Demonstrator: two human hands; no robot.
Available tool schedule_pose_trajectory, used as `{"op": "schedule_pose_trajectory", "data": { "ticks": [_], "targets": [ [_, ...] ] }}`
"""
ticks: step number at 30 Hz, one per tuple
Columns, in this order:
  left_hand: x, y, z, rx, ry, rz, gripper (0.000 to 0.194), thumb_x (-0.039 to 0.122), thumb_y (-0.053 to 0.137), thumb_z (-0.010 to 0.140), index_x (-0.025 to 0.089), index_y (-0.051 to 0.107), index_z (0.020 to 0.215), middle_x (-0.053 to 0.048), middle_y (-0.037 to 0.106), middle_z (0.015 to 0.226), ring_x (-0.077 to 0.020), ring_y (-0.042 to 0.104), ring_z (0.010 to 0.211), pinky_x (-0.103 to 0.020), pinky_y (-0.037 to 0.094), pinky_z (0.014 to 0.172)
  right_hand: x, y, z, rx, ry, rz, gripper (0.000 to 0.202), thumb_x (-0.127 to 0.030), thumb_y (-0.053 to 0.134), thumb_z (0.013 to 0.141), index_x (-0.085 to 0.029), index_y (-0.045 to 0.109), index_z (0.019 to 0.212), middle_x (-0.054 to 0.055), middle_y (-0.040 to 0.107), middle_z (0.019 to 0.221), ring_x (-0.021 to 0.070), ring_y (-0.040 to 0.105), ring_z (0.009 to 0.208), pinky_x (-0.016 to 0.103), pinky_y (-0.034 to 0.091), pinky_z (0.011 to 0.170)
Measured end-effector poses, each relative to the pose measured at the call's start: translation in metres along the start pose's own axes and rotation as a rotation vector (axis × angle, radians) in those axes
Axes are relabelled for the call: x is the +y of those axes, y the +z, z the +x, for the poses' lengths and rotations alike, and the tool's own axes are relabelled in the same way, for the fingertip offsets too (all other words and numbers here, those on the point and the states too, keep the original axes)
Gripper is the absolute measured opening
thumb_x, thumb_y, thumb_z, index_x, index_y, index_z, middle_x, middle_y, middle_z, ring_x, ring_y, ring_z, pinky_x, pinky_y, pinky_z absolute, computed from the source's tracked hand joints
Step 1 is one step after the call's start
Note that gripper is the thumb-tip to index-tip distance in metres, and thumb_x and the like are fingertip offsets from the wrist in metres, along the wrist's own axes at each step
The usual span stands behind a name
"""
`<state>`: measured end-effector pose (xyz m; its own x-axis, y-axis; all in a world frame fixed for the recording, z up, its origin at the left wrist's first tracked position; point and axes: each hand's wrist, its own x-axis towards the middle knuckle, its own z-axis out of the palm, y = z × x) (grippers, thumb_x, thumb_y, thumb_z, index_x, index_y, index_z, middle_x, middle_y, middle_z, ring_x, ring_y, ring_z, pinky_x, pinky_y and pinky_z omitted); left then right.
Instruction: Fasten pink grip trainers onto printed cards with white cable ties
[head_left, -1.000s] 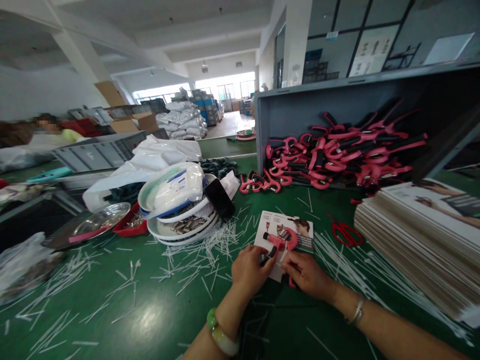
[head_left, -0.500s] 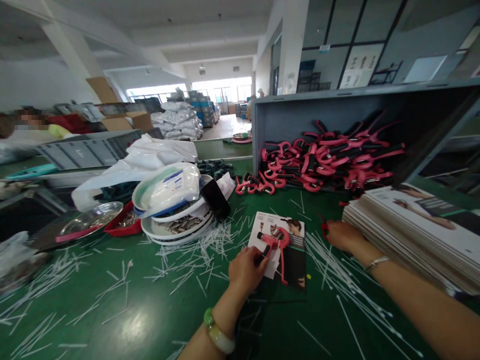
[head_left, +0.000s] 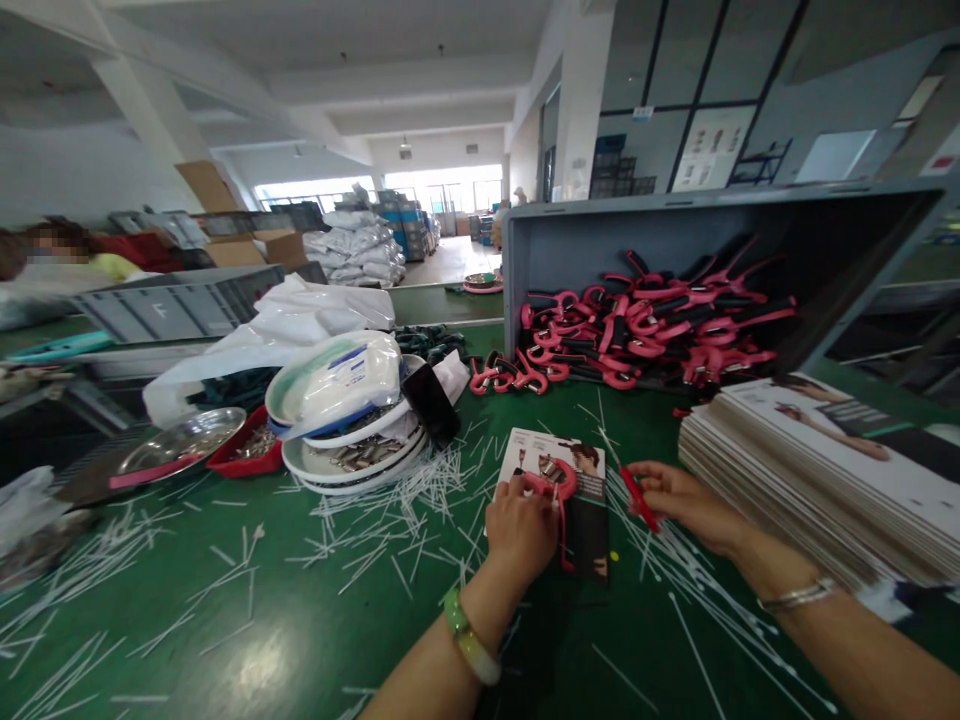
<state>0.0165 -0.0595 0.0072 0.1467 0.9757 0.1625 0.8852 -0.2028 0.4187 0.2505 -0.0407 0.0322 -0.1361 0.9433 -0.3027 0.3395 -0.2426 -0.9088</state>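
Note:
A printed card (head_left: 589,535) lies on the green table with a pink-and-black tool (head_left: 566,505) on it. My left hand (head_left: 523,522) rests over the tool's left part, fingers bent; whether they grip it is hidden. Right of the card, my right hand (head_left: 679,498) is closed on a red-handled cutting tool (head_left: 637,495), its tip pointing up and away. Long white ties (head_left: 690,570) lie loose beneath and beside that hand.
A grey crate (head_left: 570,235) on its side holds many pink tools (head_left: 645,325). At the right is a stack of cards (head_left: 765,490). Stacked bowls (head_left: 360,465), a black phone (head_left: 431,400) and a red tray (head_left: 247,448) stand left. Cut tie pieces litter the table.
My left hand has shifted right, further over the pink tool. My right hand has turned, bringing the red-handled tool up and closer to the card.

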Motion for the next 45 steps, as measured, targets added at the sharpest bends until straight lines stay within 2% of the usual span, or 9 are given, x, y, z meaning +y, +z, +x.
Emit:
{"op": "schedule_pose_trajectory", "data": {
  "ticks": [5, 8, 12, 22, 27, 31, 39, 42, 45],
  "targets": [
    [0.002, 0.005, 0.009, -0.05, -0.069, -0.061, 0.023, 0.034, 0.052, 0.082, 0.021, 0.071, 0.081, -0.01, 0.059, 0.099, -0.0241, 0.053, 0.095, -0.034, 0.044, 0.08, 0.012, 0.026, -0.01, -0.256, -0.04, -0.013, 0.043, -0.035, 0.064, 0.067, -0.018, 0.048, 0.103, -0.004, 0.057, 0.071, 0.0106, 0.056, 0.058, 0.022, 0.041, 0.052],
    [-0.008, 0.01, 0.01, -0.073, -0.117, -0.233, 0.023, 0.039, 0.055, 0.08, 0.022, 0.07, 0.077, -0.006, 0.059, 0.098, -0.0195, 0.055, 0.092, -0.029, 0.044, 0.078, 0.013, 0.032, -0.013, -0.33, -0.001, -0.136, 0.043, -0.049, 0.066, 0.07, -0.018, 0.051, 0.097, -0.008, 0.049, 0.061, 0.0061, 0.047, 0.048, 0.019, 0.034, 0.045],
    [-0.015, 0.017, 0.009, -0.006, -0.103, -0.319, 0.024, 0.039, 0.056, 0.08, 0.021, 0.068, 0.072, -0.005, 0.06, 0.096, -0.0179, 0.056, 0.091, -0.028, 0.043, 0.077, 0.004, 0.035, -0.012, -0.408, 0.084, -0.195, 0.052, -0.064, 0.061, 0.069, -0.018, 0.049, 0.09, -0.008, 0.049, 0.056, 0.0054, 0.046, 0.041, 0.017, 0.029, 0.037],
    [-0.023, 0.024, 0.007, 0.061, -0.039, -0.435, 0.017, 0.032, 0.06, 0.078, 0.021, 0.066, 0.067, -0.004, 0.06, 0.093, -0.0172, 0.055, 0.093, -0.028, 0.042, 0.08, 0.004, 0.042, 0.008, -0.456, 0.154, -0.004, 0.048, -0.064, 0.058, 0.073, -0.019, 0.043, 0.077, -0.008, 0.05, 0.048, 0.0044, 0.044, 0.035, 0.014, 0.031, 0.032],
    [-0.026, 0.025, 0.009, 0.045, -0.036, -0.468, 0.019, 0.032, 0.059, 0.078, 0.02, 0.064, 0.066, -0.004, 0.06, 0.093, -0.0173, 0.055, 0.094, -0.028, 0.042, 0.08, 0.009, 0.046, 0.007, -0.491, 0.148, 0.154, 0.047, -0.062, 0.056, 0.076, -0.015, 0.05, 0.081, -0.009, 0.048, 0.046, 0.0022, 0.039, 0.031, 0.014, 0.027, 0.031],
    [-0.028, 0.025, 0.01, 0.046, -0.029, -0.464, 0.016, 0.03, 0.059, 0.078, 0.019, 0.064, 0.067, -0.004, 0.06, 0.091, -0.0178, 0.054, 0.094, -0.029, 0.042, 0.081, 0.011, 0.052, 0.003, -0.423, 0.133, 0.133, 0.049, -0.062, 0.058, 0.074, -0.016, 0.052, 0.087, -0.011, 0.045, 0.042, 0.0019, 0.033, 0.028, 0.014, 0.02, 0.029],
    [-0.025, 0.028, 0.005, 0.081, -0.007, -0.495, 0.016, 0.03, 0.061, 0.078, 0.02, 0.064, 0.067, -0.004, 0.058, 0.092, -0.0176, 0.054, 0.092, -0.03, 0.043, 0.083, 0.016, 0.054, -0.003, -0.405, 0.105, 0.061, 0.044, -0.059, 0.061, 0.073, -0.019, 0.044, 0.074, -0.011, 0.041, 0.039, 0.0026, 0.032, 0.029, 0.015, 0.018, 0.029],
    [-0.032, 0.024, 0.008, 0.156, -0.082, -0.579, 0.016, 0.027, 0.058, 0.08, 0.019, 0.064, 0.068, -0.005, 0.059, 0.093, -0.0166, 0.055, 0.092, -0.028, 0.044, 0.084, 0.01, 0.045, -0.005, -0.464, 0.152, -0.037, 0.046, -0.063, 0.057, 0.074, -0.019, 0.045, 0.079, -0.01, 0.045, 0.044, 0.0027, 0.035, 0.03, 0.014, 0.024, 0.03],
    [-0.05, 0.011, 0.009, 0.299, -0.262, -0.582, 0.018, 0.023, 0.054, 0.082, 0.017, 0.064, 0.096, -0.01, 0.056, 0.108, -0.0181, 0.056, 0.093, -0.032, 0.045, 0.085, -0.002, 0.034, -0.004, -0.532, 0.183, -0.207, 0.049, -0.065, 0.057, 0.072, -0.019, 0.047, 0.085, -0.009, 0.047, 0.047, 0.003, 0.038, 0.032, 0.014, 0.029, 0.032]
  ]
}}
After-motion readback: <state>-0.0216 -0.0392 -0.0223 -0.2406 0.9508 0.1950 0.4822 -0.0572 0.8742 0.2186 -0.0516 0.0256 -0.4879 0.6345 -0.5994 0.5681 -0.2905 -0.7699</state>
